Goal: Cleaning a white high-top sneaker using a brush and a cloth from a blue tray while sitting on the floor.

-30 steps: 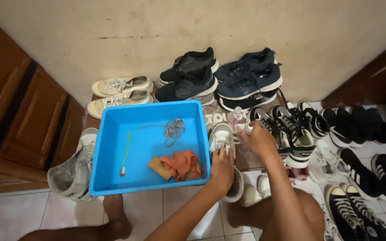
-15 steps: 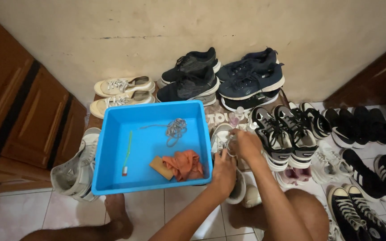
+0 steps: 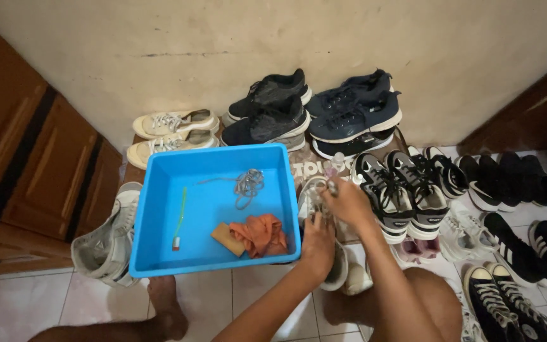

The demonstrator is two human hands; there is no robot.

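Note:
A white sneaker [image 3: 335, 269] lies on the floor just right of a blue plastic tub [image 3: 153, 247]. My left hand [image 3: 318, 244] grips the middle of this sneaker from above. My right hand [image 3: 347, 204] is closed at the shoe's far end, pinching something small and pale near the laces [image 3: 332, 186]; what it is I cannot tell. Inside the tub lie a grey shoelace [image 3: 246, 185], an orange cloth [image 3: 262, 233], a tan sponge [image 3: 227, 239] and a green-handled toothbrush [image 3: 178, 218].
Many shoes crowd the floor: cream sneakers [image 3: 172, 121] and dark runners [image 3: 270, 123] by the wall, black-and-white sneakers [image 3: 406, 190] to the right, a grey high-top [image 3: 106, 244] left of the tub. A wooden door [image 3: 26, 158] stands at left. My bare foot [image 3: 166, 310] is below the tub.
My right hand has drawn in from the right toward the far end of the white sneaker and closed there. My left hand has stayed on the shoe.

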